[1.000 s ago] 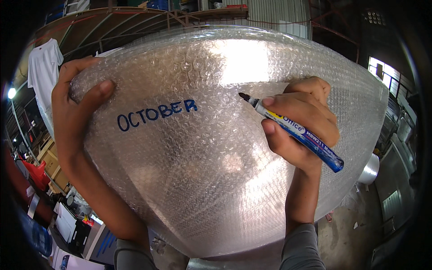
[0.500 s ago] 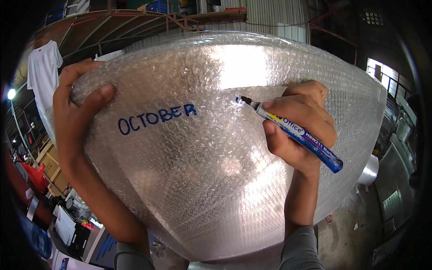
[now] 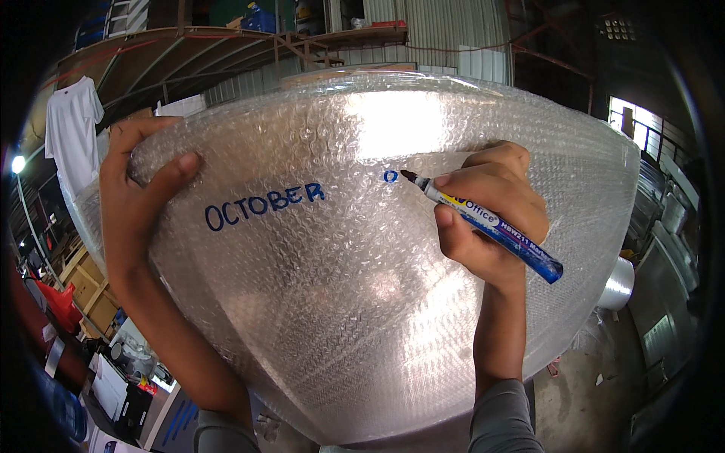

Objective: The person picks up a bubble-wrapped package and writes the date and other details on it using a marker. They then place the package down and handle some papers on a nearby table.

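Note:
A large, broad package (image 3: 325, 302) wrapped in clear bubble wrap fills the middle of the view. My left hand (image 3: 143, 170) grips its upper left edge, with the thumb on the front and the fingers going round behind. My right hand (image 3: 495, 204) is closed on a blue and white marker pen (image 3: 513, 241), whose dark tip points to the upper left. The tip is beside a small blue ring-shaped mark (image 3: 390, 177) on the wrap. Further left on the same face is a line of blue handwriting (image 3: 264, 206).
A white shirt (image 3: 72, 124) hangs at the left. Below it are a wooden crate (image 3: 89, 283) and a cluttered desk (image 3: 162, 423). At the right stands a white roll (image 3: 618, 285) near a metal panel (image 3: 657, 302). A wooden shelf (image 3: 226, 45) spans the back.
The small blue mark has gone from a short stroke to a closed ring. The package and both hands sit slightly lower in view, and the right hand is a little further left.

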`<state>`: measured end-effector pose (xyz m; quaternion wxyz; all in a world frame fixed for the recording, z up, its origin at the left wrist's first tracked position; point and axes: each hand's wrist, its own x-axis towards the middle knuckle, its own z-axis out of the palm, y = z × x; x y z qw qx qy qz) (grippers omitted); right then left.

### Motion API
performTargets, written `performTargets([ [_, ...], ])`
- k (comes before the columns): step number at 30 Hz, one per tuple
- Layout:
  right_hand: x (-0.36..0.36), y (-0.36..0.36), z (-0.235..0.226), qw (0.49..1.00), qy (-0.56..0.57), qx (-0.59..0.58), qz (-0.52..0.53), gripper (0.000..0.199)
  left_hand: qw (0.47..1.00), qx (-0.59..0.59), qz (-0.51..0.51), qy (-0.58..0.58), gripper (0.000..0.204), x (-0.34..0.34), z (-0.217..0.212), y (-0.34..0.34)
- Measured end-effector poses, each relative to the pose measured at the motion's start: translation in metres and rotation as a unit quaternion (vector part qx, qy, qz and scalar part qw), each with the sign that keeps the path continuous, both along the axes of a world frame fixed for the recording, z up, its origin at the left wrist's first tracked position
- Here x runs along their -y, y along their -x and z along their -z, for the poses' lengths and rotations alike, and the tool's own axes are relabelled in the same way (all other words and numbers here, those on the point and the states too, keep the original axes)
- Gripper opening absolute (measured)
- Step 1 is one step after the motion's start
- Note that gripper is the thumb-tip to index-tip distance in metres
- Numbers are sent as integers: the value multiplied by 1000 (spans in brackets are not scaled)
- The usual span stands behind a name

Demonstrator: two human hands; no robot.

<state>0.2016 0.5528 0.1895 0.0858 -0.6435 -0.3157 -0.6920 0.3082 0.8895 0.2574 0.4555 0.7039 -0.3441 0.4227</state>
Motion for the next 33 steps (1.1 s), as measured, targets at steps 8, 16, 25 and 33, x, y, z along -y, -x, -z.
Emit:
performTargets([
  [8, 0, 1, -2, 999, 20, 18, 17, 16, 999, 28, -5, -14, 53, -1, -1, 2],
  [16, 0, -1, -1, 1000, -2, 16, -4, 12, 1000, 20, -2, -8, 52, 0, 1, 2],
  [25, 12, 7, 7, 988, -104, 50, -100, 14, 999, 32, -3, -16, 51, 0, 0, 0],
  [33, 18, 11, 6, 999, -28, 15, -18, 14, 999, 39, -29, -16, 54, -3, 0, -1],
])
